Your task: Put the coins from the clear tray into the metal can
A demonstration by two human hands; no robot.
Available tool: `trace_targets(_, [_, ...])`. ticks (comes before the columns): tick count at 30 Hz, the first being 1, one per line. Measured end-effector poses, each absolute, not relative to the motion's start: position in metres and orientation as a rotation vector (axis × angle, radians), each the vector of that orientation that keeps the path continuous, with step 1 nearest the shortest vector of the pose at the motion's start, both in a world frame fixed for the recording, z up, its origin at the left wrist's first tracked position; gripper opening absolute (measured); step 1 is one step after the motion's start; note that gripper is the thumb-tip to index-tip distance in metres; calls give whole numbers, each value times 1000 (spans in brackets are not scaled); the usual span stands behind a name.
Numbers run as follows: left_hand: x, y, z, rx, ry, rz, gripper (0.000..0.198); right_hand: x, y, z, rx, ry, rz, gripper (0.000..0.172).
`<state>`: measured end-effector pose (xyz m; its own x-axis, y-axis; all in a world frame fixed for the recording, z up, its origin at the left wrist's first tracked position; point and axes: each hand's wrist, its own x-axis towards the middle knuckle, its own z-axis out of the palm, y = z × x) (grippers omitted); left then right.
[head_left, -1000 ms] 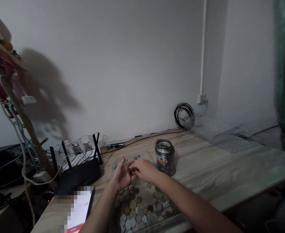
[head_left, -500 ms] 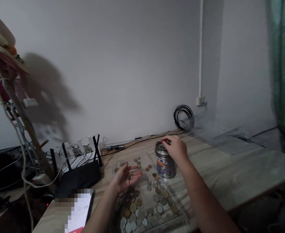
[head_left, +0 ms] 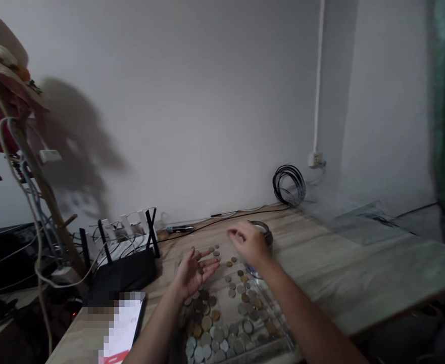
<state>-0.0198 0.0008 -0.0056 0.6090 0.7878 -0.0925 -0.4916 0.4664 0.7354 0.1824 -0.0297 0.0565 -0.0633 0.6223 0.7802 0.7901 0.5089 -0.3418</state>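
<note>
My left hand (head_left: 196,273) is palm up over the coin tray, its fingers spread and slightly curved. A small coin (head_left: 200,271) rests in its palm. My right hand (head_left: 249,243) hovers in front of the metal tin (head_left: 265,232), fingers loosely bent and slightly apart, with nothing visible between them. It hides most of the tin's body; the round top rim shows behind the wrist. Below both hands, many silver and gold-coloured coins (head_left: 218,333) lie loose in a shallow clear plastic tray (head_left: 279,323).
A phone (head_left: 121,323) and a black router (head_left: 126,278) with upright antennas sit to the left. A marker (head_left: 180,229) lies near the wall. Coiled black cable (head_left: 288,184) leans against the wall. Clear plastic sheeting (head_left: 354,217) covers the far right of the wooden table (head_left: 377,273).
My right hand has left the tin's top and moved left, towards my left hand. My left hand has risen slightly with the coin still in its palm.
</note>
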Motion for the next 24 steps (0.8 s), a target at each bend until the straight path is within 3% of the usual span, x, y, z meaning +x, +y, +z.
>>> trace_targets(4, [-19,-9,1,757,363,813,56,136,-31,29,-1098,-2320,127,17])
trace_targets(8, [-18,-15,3,773,325,744,59,126,-29,18,-1111,-2390,247,17])
trace_targets(11, [-16,-15,3,773,298,724,56,136,-30,28,-1107,-2337,82,12])
trace_targets(17, [-16,-1,-2,845,583,874,48,202,-23,59,-1356,-1681,-331,21])
trace_targets(24, [-18,6,-7,827,746,1015,38,265,-1,54,-1592,-1576,-261,17])
